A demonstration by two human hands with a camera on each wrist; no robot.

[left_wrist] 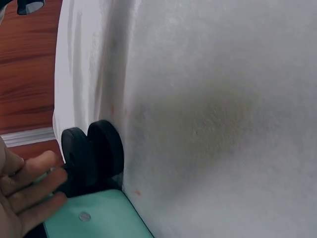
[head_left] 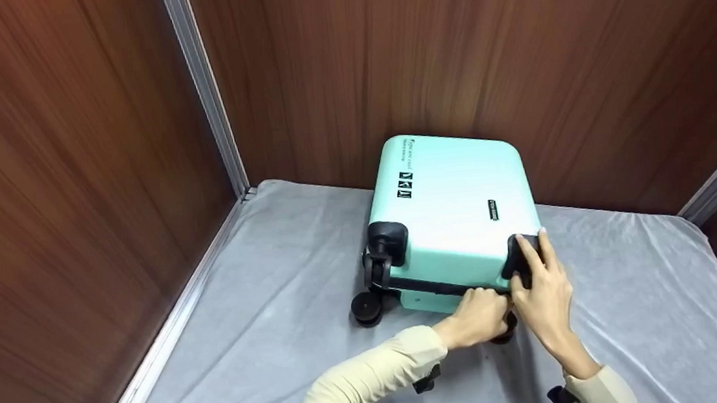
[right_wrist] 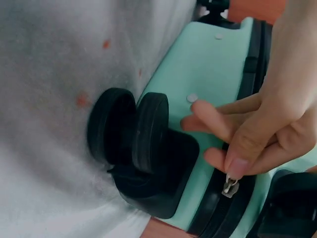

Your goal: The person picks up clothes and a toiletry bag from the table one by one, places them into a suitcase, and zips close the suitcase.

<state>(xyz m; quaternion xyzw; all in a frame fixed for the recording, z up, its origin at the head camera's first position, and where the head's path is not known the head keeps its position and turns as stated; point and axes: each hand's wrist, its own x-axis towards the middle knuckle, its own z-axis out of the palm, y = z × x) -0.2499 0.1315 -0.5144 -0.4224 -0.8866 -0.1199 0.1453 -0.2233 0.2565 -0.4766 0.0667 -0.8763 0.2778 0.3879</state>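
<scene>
A mint-green suitcase (head_left: 457, 212) lies flat, its wheeled end facing me. My left hand (head_left: 479, 315) is at the black zipper band; in the right wrist view its thumb and index finger pinch a small metal zipper pull (right_wrist: 230, 188), the other fingers loosely extended. Those fingers (left_wrist: 37, 193) also show in the left wrist view, near a black double wheel (left_wrist: 94, 153). My right hand (head_left: 543, 292) rests with straight fingers on the black wheel housing (head_left: 514, 256) at the suitcase's upper right corner.
Grey cloth (head_left: 267, 339) covers the surface under the suitcase. Brown wood-grain panels (head_left: 347, 66) with metal edge strips rise behind and at the sides. Another wheel (head_left: 366, 309) stands out at the suitcase's near left corner. Small black devices (head_left: 561, 398) are worn on both wrists.
</scene>
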